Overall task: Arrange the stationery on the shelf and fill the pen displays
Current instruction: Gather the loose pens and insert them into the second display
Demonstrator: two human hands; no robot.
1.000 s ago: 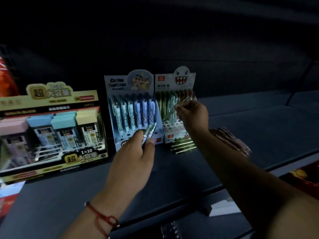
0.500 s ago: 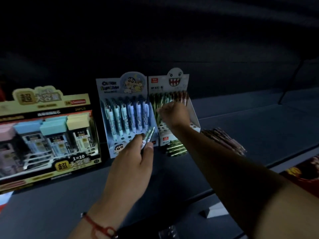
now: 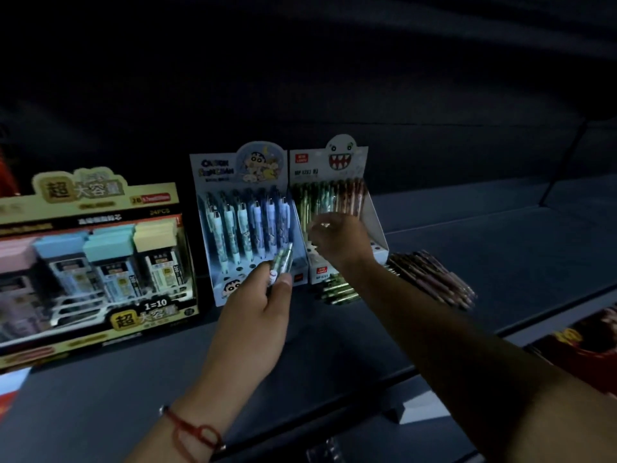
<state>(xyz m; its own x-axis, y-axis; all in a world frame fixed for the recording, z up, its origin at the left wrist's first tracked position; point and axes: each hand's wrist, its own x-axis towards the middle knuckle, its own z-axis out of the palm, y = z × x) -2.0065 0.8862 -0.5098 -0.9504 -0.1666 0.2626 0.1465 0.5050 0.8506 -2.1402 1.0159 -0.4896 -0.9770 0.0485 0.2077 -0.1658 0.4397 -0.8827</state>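
The shelf (image 3: pixel 500 262) is dark grey-blue. One pen display (image 3: pixel 213 168) is pale blue with a cartoon print; its neighbour (image 3: pixel 362 162) is white with a red toothy mouth. The lead cases (image 3: pixel 110 248) have pink, blue, teal and yellow caps. A red string (image 3: pixel 190 429) circles one wrist.

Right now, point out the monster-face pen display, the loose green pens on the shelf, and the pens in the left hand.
monster-face pen display (image 3: pixel 379 235), head view, bare right side wall.
loose green pens (image 3: pixel 337 291), head view, mid-barrels.
pens in the left hand (image 3: pixel 283 260), head view, barrels above the fingers.
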